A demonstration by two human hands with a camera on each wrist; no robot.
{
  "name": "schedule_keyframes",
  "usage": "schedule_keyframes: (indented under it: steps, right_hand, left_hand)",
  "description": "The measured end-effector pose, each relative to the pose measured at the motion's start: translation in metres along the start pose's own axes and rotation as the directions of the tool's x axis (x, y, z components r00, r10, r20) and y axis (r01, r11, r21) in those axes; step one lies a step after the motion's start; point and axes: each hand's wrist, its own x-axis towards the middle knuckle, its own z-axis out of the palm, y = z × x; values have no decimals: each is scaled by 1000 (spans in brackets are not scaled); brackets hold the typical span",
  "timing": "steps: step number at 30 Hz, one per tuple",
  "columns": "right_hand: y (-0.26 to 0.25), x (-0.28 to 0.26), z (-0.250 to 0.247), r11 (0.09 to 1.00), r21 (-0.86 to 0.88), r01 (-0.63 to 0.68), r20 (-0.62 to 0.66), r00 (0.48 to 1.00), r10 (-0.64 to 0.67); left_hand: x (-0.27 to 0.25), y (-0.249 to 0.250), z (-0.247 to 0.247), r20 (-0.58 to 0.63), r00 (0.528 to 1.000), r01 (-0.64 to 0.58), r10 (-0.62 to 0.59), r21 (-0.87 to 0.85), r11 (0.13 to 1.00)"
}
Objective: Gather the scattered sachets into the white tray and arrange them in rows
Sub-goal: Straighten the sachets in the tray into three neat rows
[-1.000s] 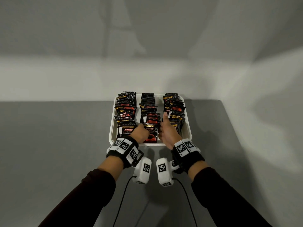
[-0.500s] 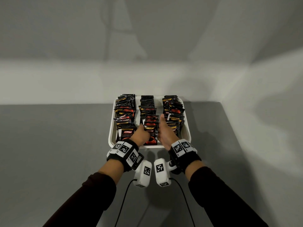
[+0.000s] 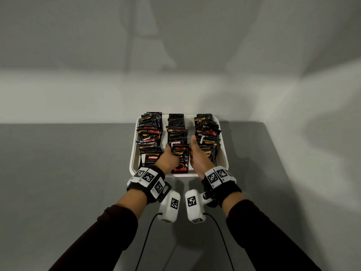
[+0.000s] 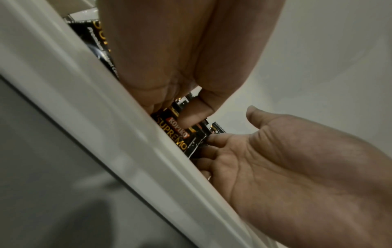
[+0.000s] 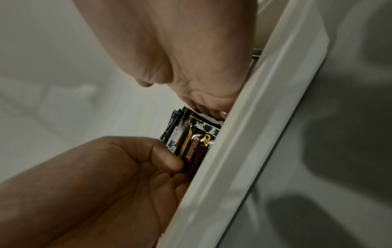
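Both hands sit inside the near end of the tray [image 3: 224, 159], flanking the middle row [image 3: 176, 132] of sachets. The left hand [image 3: 168, 160] has its fingers curled, thumb and fingertips pinching the front sachet [image 4: 180, 137] of that row; the right hand [image 3: 198, 156] stands edge-on against the row's other side, thumb raised, its fingers curling against the packets' edges in the wrist views, though whether they actually grip any cannot be told. Compared with a second ago, the two hands have drawn closer together around the middle row, and the packets between them look more tightly bunched. All the sachets in sight stand in the tray in three rows, the left row [image 3: 150, 133] and right row [image 3: 208, 132] untouched on either side; none shows on the grey table [image 3: 68, 173]. Gathering looks finished, and what remains appears to be squaring up this central row, whose front packets lean unevenly.
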Motion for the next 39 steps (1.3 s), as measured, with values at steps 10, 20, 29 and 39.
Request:
schedule_keyframes:
  steps: [10, 20, 29, 39]
  right_hand:
    - [1, 3, 2, 997, -67, -46, 11, 999, 47]
    - [-8, 5, -1, 997, -68, -43, 7, 999, 44]
    - [-12, 10, -2, 997, 43, -61, 37, 998, 59]
    - [-17, 20, -1, 993, 112, -43, 55, 998, 37]
  left_hand:
    - [6, -5, 0, -8, 1000, 2, -3, -38, 999]
    - [12, -2, 3, -89, 996, 2, -14, -133, 991]
    - [17, 5, -1, -31, 994, 99, -105, -142, 985]
    - [20, 20, 2, -70, 997, -73, 40, -557, 828]
